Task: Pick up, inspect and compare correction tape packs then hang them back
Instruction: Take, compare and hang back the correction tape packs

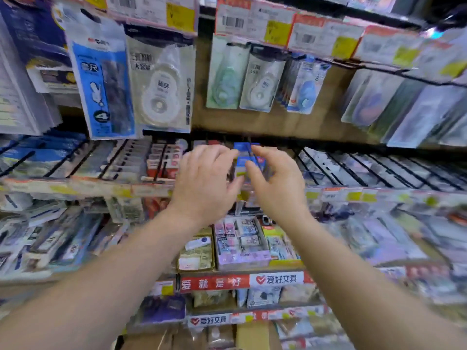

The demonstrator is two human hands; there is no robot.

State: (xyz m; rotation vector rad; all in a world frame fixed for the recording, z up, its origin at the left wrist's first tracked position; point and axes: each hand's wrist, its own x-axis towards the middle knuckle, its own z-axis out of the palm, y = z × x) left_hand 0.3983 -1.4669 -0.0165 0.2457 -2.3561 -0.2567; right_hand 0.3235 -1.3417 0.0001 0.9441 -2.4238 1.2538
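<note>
Hands meet at the middle row of a shop display in the head view, both bare forearms reaching up from the bottom corners. The left hand (204,178) is seen from the back, its fingers curved forward and loosely apart, thumb angled toward the right. The right hand (275,180) mirrors it, fingers bent and apart, thumb pointing left. Between them sits a blue correction tape pack (246,160), a flat glossy card with a blue top band and a paler lower part, on or just at a thin black wire peg (252,152). Both hands close in around its edges, but motion blur hides whether any finger actually presses it, so I cannot tell if it is pinched or only framed.

Above, more packs hang in clear crinkled plastic sleeves: a white rounded dispenser pack (161,89) with a disc-shaped wheel, a tall blue pack (101,89) beside it on the left, and farther right a pale green pack (226,74) next to another white one (262,82). Paper price labels (255,24) with yellow squares and barcodes line the rail over them.

Rows of black wire pegs (353,168) run along both sides of the hands, loaded with flat packets. Below, a lilac cardboard box (242,243) holds small blocky items, and a red shelf strip (214,282) carries white characters.
</note>
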